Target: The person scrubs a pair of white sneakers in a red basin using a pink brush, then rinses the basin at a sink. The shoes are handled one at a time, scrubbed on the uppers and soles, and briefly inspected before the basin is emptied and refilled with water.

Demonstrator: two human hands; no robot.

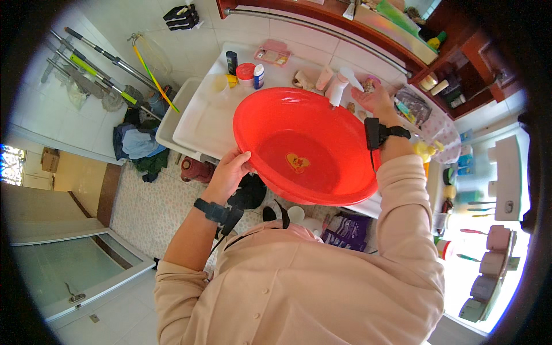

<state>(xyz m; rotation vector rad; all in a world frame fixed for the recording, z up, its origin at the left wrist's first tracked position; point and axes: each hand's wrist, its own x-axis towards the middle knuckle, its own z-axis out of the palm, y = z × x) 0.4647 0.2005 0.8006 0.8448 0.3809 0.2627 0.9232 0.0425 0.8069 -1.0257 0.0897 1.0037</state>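
Observation:
A large red plastic basin rests tilted over the white washbasin counter, with a heart-shaped print on its bottom. My left hand grips the basin's left rim, thumb on top. Beyond the far right rim, my right hand is raised beside the white faucet, its fingers apart near the faucet's lever. Whether the fingertips touch the lever I cannot tell. No water stream can be made out below the spout. Both wrists wear black straps with small devices.
Behind the basin stand a red-lidded jar, a white bottle and a pink soap box. A metal rail runs under the wooden cabinet. A dark red container is on the floor; mops hang left.

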